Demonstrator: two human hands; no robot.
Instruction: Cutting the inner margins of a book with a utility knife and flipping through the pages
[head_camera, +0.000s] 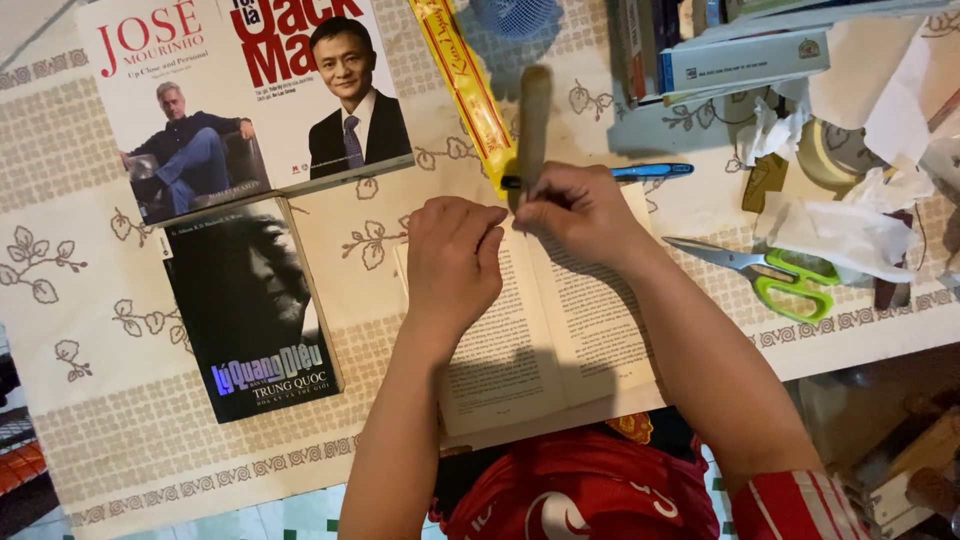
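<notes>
A: Open book (560, 350) sits at the near edge of the tabletop (100, 330), right in front of the person, spine running near to far, pages spread left and right.

B: And both hands are up at its far end. Left hand (455, 262) is balled up, fingers curled shut, knuckles pressing the top of the left page just beside the gutter.

A: Right hand (580, 212) is the busy one. Its fingers are pinched closed around a brown wooden handle (534, 115), and that handle points straight away from the person, nearly in line with the spine.

B: Whatever is on the working end is hidden under the hand, so I cannot tell what tool it is.

A: Agreed. The two hands are touching or very nearly so, right above the gutter. The right one is on the centre line, the left a shade to the left.

B: Around them: a blue pen (650, 171) lying crosswise just past the book, green-handled scissors (775, 275) to the right, and a dark-covered book (250, 310) well to the left.
</notes>
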